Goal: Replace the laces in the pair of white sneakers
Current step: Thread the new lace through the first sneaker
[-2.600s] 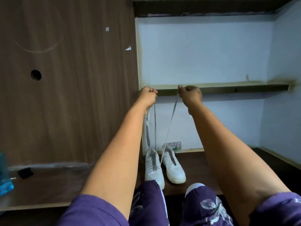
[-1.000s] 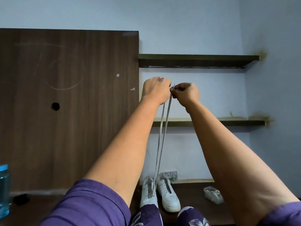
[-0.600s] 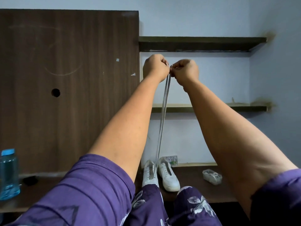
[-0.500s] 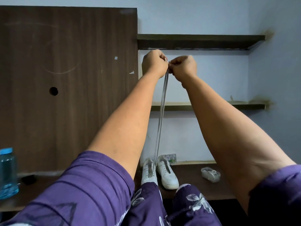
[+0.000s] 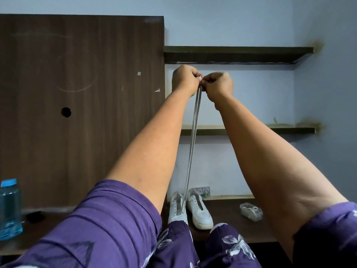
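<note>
- Both arms stretch up and forward, and the two fists meet knuckle to knuckle in front of the wall, just under the upper shelf [image 5: 237, 55].
- The left hand [image 5: 185, 79] has its fingers curled tight, pinching one end of the lace [image 5: 192, 144] at the top.
- The right hand [image 5: 218, 86] is clenched the same way, its fingers gripping the other end right beside the left fist.
- The lace runs down from the fists in two taut grey strands, nearly touching at the top and a little apart lower down.
- Both strands end in the left sneaker [image 5: 176, 209], going into its open throat; which eyelets they pass through cannot be told.
- The right sneaker [image 5: 200, 211] stands just beside it, toe toward the camera, with no lace visible in it.
- Both sneakers sit on the dark tabletop [image 5: 228, 229] near the wall, partly hidden by purple flower-print knees [image 5: 229, 246].
- A small clear box [image 5: 251, 211] with something pale inside lies on the tabletop, to the right of the sneakers and apart from them.
- A blue-capped bottle [image 5: 9, 207] stands at the far left edge, well apart from the sneakers.
- A tall brown panel [image 5: 81, 105] with a round hole fills the left side; a lower shelf [image 5: 270, 130] crosses the wall behind the right forearm.
</note>
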A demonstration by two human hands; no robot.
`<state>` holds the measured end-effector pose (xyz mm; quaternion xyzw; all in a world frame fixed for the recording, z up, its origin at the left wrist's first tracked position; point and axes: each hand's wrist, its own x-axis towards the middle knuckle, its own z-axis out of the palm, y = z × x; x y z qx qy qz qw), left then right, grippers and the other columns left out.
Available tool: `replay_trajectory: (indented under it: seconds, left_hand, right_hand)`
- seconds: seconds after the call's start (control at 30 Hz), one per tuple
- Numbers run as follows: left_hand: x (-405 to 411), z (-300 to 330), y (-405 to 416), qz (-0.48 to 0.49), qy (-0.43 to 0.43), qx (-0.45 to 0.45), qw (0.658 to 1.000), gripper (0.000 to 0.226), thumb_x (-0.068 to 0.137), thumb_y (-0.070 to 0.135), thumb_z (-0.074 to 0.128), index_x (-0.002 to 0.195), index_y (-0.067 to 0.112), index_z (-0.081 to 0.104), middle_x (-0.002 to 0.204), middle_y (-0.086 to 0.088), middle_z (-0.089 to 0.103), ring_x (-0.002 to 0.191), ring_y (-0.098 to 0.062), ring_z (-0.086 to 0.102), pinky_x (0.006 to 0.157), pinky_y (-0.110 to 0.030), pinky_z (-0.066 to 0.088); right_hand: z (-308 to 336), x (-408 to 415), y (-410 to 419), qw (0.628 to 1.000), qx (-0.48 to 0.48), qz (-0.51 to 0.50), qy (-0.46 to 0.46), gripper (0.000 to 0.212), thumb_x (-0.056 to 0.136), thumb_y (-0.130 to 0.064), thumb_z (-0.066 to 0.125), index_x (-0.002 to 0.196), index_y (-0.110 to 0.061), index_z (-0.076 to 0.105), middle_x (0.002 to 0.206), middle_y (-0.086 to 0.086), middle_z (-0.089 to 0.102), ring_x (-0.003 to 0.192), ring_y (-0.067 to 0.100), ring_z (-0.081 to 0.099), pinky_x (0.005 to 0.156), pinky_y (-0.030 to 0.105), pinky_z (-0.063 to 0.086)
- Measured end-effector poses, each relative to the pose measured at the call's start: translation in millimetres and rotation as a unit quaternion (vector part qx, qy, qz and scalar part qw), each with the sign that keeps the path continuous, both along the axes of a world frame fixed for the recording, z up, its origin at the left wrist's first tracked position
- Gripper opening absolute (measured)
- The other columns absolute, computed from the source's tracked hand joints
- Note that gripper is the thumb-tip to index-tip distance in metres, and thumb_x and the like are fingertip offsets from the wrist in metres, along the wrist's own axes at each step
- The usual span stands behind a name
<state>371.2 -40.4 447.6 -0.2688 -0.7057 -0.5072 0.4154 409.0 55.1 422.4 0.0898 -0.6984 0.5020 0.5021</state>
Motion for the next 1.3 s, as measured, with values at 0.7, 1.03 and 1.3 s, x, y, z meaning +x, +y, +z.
replay_trajectory:
  seconds: [0.7, 1.03, 1.3]
  left_hand:
    - [-147, -155, -16, -0.041, -0.236, 0.02, 0.971, 0.031, 0.09, -0.001, 0.056, 0.065, 0.016, 0.052, 0.072, -0.002, 0.061, 0.052, -0.015, 0.058, 0.051, -0.021, 0.053]
    - [-238, -315, -45, -0.042, -0.445, -0.033, 0.894, 0.026, 0.09, 0.0, 0.059, 0.07, 0.016, 0.062, 0.084, -0.005, 0.065, 0.059, -0.009, 0.057, 0.053, -0.016, 0.05]
    - [-273, -362, -33, -0.106, -0.495, 0.063, 0.86, 0.017, 0.087, -0.007, 0.061, 0.08, 0.009, 0.062, 0.08, -0.006, 0.063, 0.033, 0.005, 0.047, 0.033, -0.008, 0.03]
  right_hand:
    - [-157, -164, 27, 0.977, 0.029, -0.055, -0.205, 0.016, 0.088, -0.027, 0.062, 0.09, -0.013, 0.068, 0.086, 0.004, 0.065, 0.081, 0.019, 0.059, 0.069, 0.022, 0.043]
    - [-328, -277, 37, 0.887, 0.128, 0.016, -0.444, 0.022, 0.083, -0.019, 0.066, 0.105, -0.021, 0.062, 0.099, 0.006, 0.07, 0.09, 0.02, 0.064, 0.076, 0.027, 0.053]
    - [-353, -301, 12, 0.858, -0.053, 0.296, -0.416, 0.016, 0.098, -0.008, 0.051, 0.101, -0.001, 0.064, 0.081, 0.011, 0.065, 0.076, 0.017, 0.064, 0.066, 0.02, 0.054]
